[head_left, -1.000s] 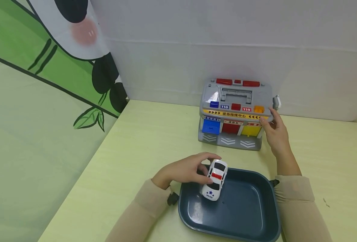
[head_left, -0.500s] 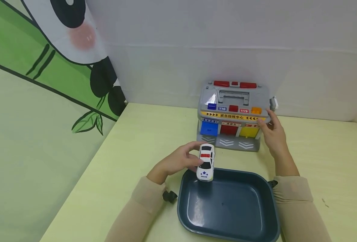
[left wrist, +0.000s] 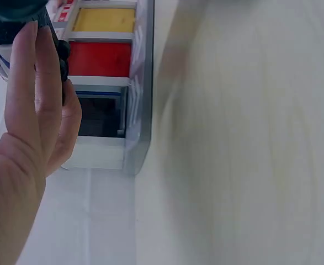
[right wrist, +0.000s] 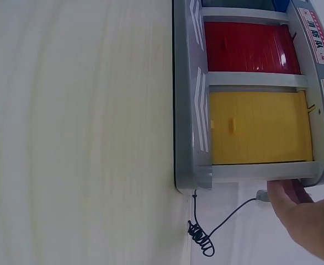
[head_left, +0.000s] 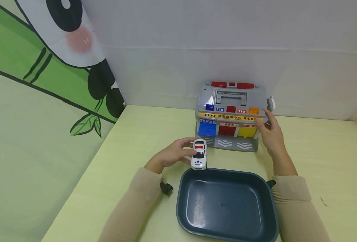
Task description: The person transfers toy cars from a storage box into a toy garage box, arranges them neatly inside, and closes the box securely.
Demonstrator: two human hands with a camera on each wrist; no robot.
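My left hand (head_left: 175,153) holds a white toy police car (head_left: 198,155) by its side, thumb and fingers around it. The car has a red roof light and hangs just in front of the toy garage's left end. In the left wrist view, the car's dark wheels show beyond the fingers. The grey toy garage (head_left: 226,144) has a blue door (head_left: 207,129), a red door (right wrist: 250,48) and a yellow door (right wrist: 261,127). A dark opening (left wrist: 101,117) shows in the blue-door bay. My right hand (head_left: 272,137) grips the garage's right upper corner, thumb at the front.
A dark blue tray (head_left: 184,215) stands near me on the pale yellow table (head_left: 145,131), in front of the garage. A white wall cloth (head_left: 154,74) rises behind. From the garage's right end hangs a dark coiled cord (right wrist: 200,234).
My left hand has carried the toy police car from above the tray leftward and forward to the garage front, turning it straighter. The right hand has stayed on the garage.
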